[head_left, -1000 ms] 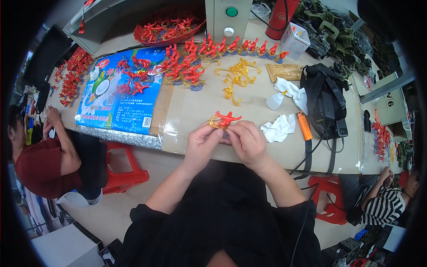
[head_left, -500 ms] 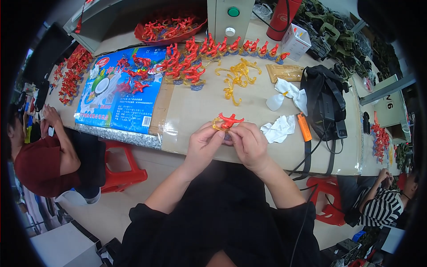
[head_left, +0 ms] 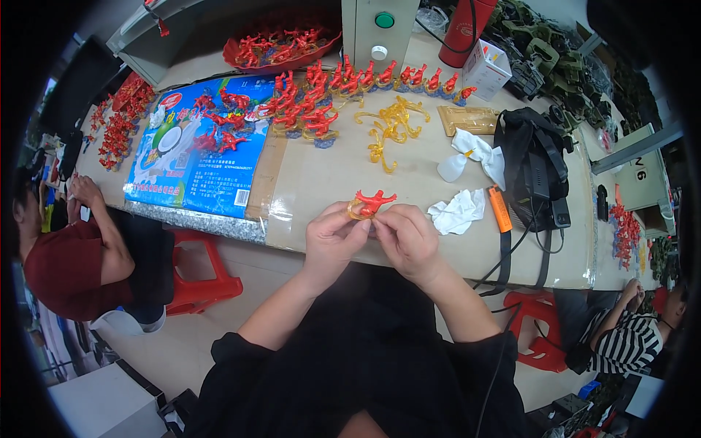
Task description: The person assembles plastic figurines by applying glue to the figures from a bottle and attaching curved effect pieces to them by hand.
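Observation:
A small red figurine [head_left: 375,200] with outstretched arms is held between my hands above the front edge of the table. A translucent yellow piece [head_left: 356,209] curls round its left side. My left hand [head_left: 330,237] pinches the figurine's lower part between thumb and fingers. From the other side, my right hand [head_left: 409,237] closes its fingertips against the underside; the fingers hide the base. Beyond my hands lie loose translucent yellow curled pieces [head_left: 394,120]. Rows of red figurines [head_left: 307,102] on bluish bases stand farther back.
Right of my hands are crumpled white tissue [head_left: 458,212], a small white bottle [head_left: 453,168], an orange lighter [head_left: 499,209] and a black bag [head_left: 533,160] with cables. A blue printed cardboard sheet [head_left: 212,182] lies left; a red tray [head_left: 285,62] stands behind. Co-workers sit at both sides.
The figurine has shifted slightly right and tilted a little in my fingers. My right fingertips have drawn lower, under the figurine. Both hands remain in nearly the same place.

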Demonstrator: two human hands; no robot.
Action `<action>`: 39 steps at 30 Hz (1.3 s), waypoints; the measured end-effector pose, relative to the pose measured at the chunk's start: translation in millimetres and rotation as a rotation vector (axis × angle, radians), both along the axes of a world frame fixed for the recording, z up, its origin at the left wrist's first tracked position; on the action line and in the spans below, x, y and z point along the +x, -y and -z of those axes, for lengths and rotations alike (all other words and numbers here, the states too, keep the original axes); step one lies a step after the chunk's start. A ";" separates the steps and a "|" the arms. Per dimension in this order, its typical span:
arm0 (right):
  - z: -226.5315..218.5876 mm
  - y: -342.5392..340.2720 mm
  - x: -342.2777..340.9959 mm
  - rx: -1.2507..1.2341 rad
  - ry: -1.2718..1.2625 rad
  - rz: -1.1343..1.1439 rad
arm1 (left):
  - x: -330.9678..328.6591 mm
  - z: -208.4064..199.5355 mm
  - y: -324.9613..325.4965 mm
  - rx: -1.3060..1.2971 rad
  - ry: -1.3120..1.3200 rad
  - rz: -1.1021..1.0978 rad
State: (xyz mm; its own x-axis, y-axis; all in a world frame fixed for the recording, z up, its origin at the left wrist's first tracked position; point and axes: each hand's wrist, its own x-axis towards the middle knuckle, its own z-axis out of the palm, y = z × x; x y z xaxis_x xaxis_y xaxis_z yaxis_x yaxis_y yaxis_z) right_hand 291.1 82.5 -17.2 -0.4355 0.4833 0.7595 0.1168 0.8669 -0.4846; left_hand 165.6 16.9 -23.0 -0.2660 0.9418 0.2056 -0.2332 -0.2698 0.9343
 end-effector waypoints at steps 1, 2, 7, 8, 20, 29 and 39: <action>0.2 0.2 0.1 -0.004 -0.004 -0.007 | 0.4 -0.4 0.5 0.019 -0.028 -0.018; 0.4 -0.1 0.4 -0.006 -0.004 -0.006 | 0.7 -0.7 0.8 0.039 -0.056 -0.036; -1.0 -3.3 1.2 -0.093 -0.005 -0.065 | 2.5 -0.2 -0.5 0.025 -0.017 -0.035; -1.1 -3.6 1.0 -0.095 -0.005 -0.067 | 2.5 0.1 -0.7 0.027 -0.015 -0.038; -4.7 -4.4 1.3 -0.173 -0.017 -0.070 | -2.1 0.3 -1.2 -0.022 0.005 0.052; -2.6 -8.0 3.1 -0.025 0.046 -0.041 | -4.6 -4.5 -5.0 -0.014 0.017 0.152; -0.6 -7.2 0.7 -0.056 0.045 0.018 | -6.6 0.1 -7.5 -0.042 0.091 0.201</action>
State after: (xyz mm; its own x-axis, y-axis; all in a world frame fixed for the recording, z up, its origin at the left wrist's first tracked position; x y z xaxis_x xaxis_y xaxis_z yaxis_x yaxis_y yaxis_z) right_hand 291.7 89.7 -16.6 -0.4591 0.5324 0.7111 0.1552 0.8363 -0.5259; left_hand 159.1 24.3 -23.1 -0.0882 0.9849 0.1490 -0.3624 -0.1710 0.9162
